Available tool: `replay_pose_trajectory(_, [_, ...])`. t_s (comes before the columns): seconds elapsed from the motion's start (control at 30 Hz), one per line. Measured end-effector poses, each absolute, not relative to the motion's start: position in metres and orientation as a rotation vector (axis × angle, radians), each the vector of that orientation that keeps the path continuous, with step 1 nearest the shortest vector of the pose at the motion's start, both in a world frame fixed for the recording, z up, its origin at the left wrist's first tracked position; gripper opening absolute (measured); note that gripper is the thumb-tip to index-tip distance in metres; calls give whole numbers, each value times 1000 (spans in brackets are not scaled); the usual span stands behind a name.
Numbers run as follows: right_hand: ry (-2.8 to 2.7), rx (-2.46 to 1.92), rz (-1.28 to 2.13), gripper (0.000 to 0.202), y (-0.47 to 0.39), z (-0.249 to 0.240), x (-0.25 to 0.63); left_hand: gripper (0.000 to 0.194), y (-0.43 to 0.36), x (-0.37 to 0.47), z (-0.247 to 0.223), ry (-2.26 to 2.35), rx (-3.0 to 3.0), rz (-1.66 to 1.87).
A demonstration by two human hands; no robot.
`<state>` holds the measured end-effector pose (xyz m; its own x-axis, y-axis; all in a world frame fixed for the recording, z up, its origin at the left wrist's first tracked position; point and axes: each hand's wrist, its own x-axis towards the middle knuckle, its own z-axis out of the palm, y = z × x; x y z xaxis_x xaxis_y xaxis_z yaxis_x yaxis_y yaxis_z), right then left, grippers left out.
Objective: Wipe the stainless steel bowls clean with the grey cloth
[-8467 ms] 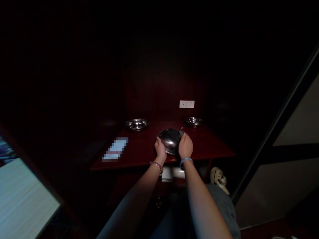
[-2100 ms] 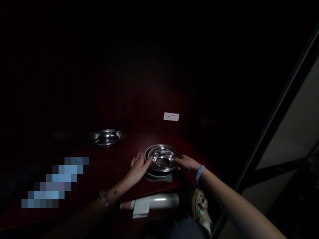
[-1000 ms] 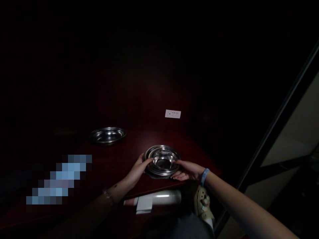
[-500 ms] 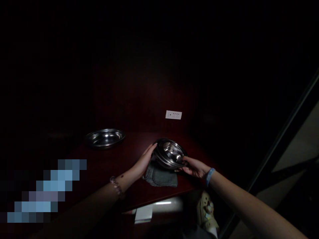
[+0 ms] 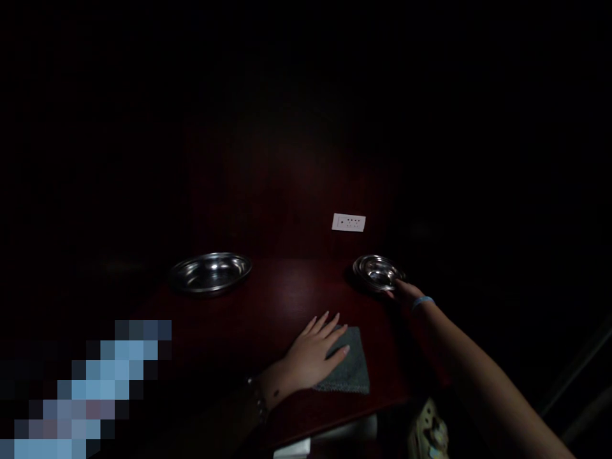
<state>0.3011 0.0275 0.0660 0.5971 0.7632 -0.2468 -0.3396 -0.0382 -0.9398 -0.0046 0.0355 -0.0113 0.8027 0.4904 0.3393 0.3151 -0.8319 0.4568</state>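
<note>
A folded grey-green cloth (image 5: 352, 370) lies close to the front edge of the dark red tabletop (image 5: 287, 296). My left hand (image 5: 310, 356) rests flat over the cloth's left part, fingers spread and pointing away from me. Farther back on the right, a shiny metal bowl (image 5: 368, 279) sits on the table, its opening facing up. Its near right rim is gripped by my right hand (image 5: 406, 291), with the thumb at the inside and the other fingers partly hidden below the rim. Several edges show at the rim; I cannot tell whether bowls are stacked.
A wider shallow metal dish (image 5: 210, 291) stands at the back left. A white power socket (image 5: 349, 222) is on the dark panel behind. Below the front edge are a white object (image 5: 292, 449) and a pale clog (image 5: 430, 433). Deep shadow covers the surroundings.
The metal bowl, held in both hands and tilted above the cloth, has moved right and back onto the table. My left hand has let go and come down onto the cloth.
</note>
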Motion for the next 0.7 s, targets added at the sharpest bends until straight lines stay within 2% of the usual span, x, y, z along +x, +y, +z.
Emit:
replay_pose_trajectory(0.2, [-230,-1357,782,31,71,49,332,63,33,-1,-20,721,2666,637])
replay_pose_trajectory(0.33, [-220,-1363,780,32,92,39,343,67,26,3,-24,881,2659,631])
replay_pose_trajectory(0.7, [-246,-1365,810,35,124,23,342,66,17,1,-15,968,2694,540])
